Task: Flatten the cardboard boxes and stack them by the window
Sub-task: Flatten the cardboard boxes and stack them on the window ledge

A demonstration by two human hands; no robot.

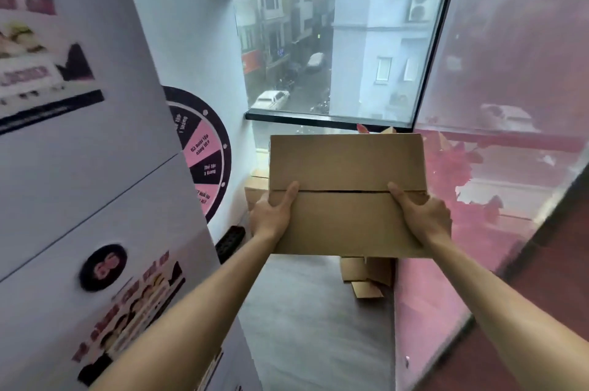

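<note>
Left hand (pixel 272 215) and right hand (pixel 420 215) grip cardboard box (pixel 347 167) sides; window (pixel 334 52) ahead

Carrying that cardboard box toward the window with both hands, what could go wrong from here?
The cardboard box hides much of the floor ahead, and loose cardboard pieces lie right below it, so a foot might catch or slip on them. The left hand and right hand grip only its near corners, so the far end could sag or tip. The passage is narrow, so the box might bump the pink glass wall.
</note>
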